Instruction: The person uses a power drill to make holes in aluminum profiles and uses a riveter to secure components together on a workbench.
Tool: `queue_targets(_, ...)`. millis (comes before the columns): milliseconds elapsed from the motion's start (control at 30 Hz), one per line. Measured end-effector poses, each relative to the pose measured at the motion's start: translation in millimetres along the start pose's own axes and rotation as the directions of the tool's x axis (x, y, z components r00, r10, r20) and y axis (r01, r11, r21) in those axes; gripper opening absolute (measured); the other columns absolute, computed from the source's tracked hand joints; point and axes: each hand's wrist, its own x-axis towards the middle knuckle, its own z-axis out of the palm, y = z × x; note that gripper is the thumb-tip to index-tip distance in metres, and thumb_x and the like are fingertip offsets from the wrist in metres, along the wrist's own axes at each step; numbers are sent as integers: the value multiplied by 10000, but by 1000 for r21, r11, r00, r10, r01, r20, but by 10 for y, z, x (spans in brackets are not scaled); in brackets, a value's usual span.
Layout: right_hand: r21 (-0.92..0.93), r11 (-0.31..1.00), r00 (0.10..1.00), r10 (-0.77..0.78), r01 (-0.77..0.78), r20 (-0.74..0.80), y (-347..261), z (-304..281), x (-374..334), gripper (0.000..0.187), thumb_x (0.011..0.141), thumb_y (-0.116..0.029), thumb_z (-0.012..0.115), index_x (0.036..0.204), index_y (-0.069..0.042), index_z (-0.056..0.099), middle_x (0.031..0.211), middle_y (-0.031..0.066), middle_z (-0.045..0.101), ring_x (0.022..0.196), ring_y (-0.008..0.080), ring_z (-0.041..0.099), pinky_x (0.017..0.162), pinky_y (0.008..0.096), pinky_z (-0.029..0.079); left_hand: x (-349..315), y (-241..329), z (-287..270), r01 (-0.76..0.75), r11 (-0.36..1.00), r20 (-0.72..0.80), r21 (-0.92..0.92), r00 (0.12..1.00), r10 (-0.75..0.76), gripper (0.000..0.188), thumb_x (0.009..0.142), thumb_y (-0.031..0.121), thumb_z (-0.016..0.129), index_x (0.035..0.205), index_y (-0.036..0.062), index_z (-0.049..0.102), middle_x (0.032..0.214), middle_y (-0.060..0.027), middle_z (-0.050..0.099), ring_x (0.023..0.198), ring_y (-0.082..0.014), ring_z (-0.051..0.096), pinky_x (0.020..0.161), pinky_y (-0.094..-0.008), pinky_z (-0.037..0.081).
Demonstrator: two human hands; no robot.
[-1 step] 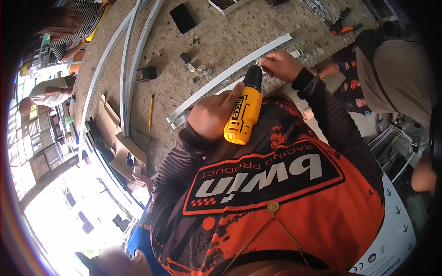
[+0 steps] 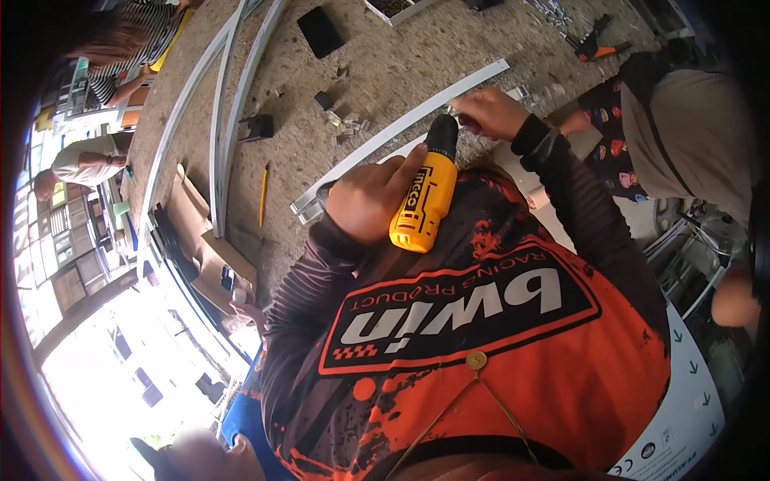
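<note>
My left hand (image 2: pixel 370 200) is wrapped round a yellow and black cordless drill (image 2: pixel 423 192), its forefinger stretched along the body. The drill's black chuck points away from me, toward the bench. Just beyond the chuck, the fingers of my right hand (image 2: pixel 491 112) are pinched together at a small shiny piece, too small to make out. A white metal profile (image 2: pixel 417 115) lies slantwise on the bench beyond both hands. Another pale strip runs beside it, partly hidden by my left hand and the drill.
On the worn bench (image 2: pixel 297 112) lie small metal brackets (image 2: pixel 346 124), a black tablet-like slab (image 2: pixel 320 32), a pencil (image 2: pixel 263 196) and long white profiles (image 2: pixel 220 120). An orange-black clamp-like tool (image 2: pixel 593 46) sits at far right. Other people stand at the left and right.
The fingers of my right hand have shifted slightly by the chuck. The drill and my left hand have hardly moved.
</note>
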Motion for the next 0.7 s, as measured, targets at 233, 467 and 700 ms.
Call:
queue_targets(233, 168, 986, 991, -13, -10, 134, 26, -6, -42, 510, 1051, -427, 505, 703, -67, 601, 597, -12, 550, 534, 67, 507, 471, 262, 398, 17, 11, -111, -59, 997, 3, 42, 998, 59, 583, 838, 156, 656, 1406, 70, 562, 894, -66, 681, 707, -233, 672, 620, -357, 548)
queue_targets(467, -119, 949, 951, -301, 292, -71, 193, 98, -30, 444, 1048, -372, 478, 765, -41, 564, 621, -4, 521, 547, 97, 503, 533, 294, 423, -90, 104, 38, 148, 979, -58, -139, 986, -157, 639, 833, 170, 728, 1431, 54, 534, 969, -99, 712, 689, -285, 698, 629, -367, 566)
queue_targets(700, -76, 966, 952, -256, 246, -171, 192, 218, -32, 488, 1025, -373, 477, 714, -15, 596, 589, 72, 566, 545, 205, 565, 578, 368, 456, -101, 173, 215, 197, 935, -172, -294, 952, -255, 665, 866, 163, 786, 1449, 37, 492, 1162, -153, 718, 960, -296, 744, 783, -344, 589)
